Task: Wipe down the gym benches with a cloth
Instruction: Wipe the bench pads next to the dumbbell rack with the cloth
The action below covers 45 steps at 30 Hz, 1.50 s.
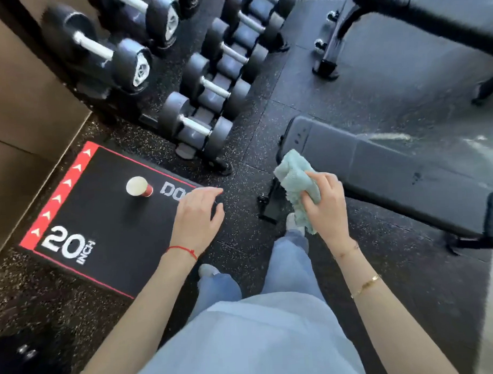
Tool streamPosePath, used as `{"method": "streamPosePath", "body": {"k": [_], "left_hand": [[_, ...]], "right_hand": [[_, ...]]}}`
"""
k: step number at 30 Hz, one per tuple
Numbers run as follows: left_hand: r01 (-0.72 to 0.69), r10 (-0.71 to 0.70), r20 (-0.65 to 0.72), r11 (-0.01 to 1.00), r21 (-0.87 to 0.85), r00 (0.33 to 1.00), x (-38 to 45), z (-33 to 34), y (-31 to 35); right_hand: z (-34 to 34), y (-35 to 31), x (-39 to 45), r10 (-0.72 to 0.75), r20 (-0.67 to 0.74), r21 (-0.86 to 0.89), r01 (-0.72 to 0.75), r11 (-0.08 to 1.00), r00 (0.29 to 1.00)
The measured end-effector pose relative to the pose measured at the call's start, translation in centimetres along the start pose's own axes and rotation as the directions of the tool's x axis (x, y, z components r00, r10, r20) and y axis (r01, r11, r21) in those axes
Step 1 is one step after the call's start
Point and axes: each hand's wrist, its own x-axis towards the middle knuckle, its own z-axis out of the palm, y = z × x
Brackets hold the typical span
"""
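Bottom of frame is just the person's pale trousers and both forearms reaching fwd. Right hand [325, 203] has its fingers curled tight round a bunched pale-green cloth [294, 185], w/ the cloth hanging in the air just short of the near end of the flat bench [379, 168] at centre right, not touching the pad as far as I can tell. Left hand [197, 216] is empty, fingers spread and relaxed, hovering over the corner of the black plyo box [101, 220] at lower left.

Imo this is the approach step: cloth in hand, wipe on this bench not begun. Next move prob needs the cloth lowered flat onto the pad near that end, then long strokes along its length toward the right edge of frame.

Bench pad is dark vinyl, looks smooth. A small red cup [139, 186] stands on the box. Floor [265, 130] is black speckled rubber tile. Further back, upper left/centre, a rack of dumbbells [203, 104]; upper right a second bench [429, 7], partly cut off.
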Motion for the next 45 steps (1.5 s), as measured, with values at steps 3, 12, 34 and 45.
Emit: {"method": "streamPosePath", "body": {"k": [3,12,34,45], "left_hand": [[-0.072,0.072,0.025,0.997,-0.01,0.997,4.0,2.7,4.4],[-0.107,0.106,0.133,0.994,-0.001,0.985,15.5,13.4,15.2],[-0.169,0.162,0.047,0.963,0.208,0.986,29.7,45.2,2.3],[-0.255,0.274,-0.133,0.957,0.138,0.953,30.2,49.9,-1.0]], "right_hand": [[-3.1,5.1,2.5,0.074,-0.019,-0.036,-0.075,0.997,0.997],[-8.3,19.2,12.1,0.13,0.085,-0.122,-0.119,0.985,0.988],[17.9,43.8,21.2,-0.24,0.316,-0.308,0.338,0.889,0.918],[19.9,44.3,22.4,-0.336,0.325,-0.37,0.446,0.815,0.884]]}}
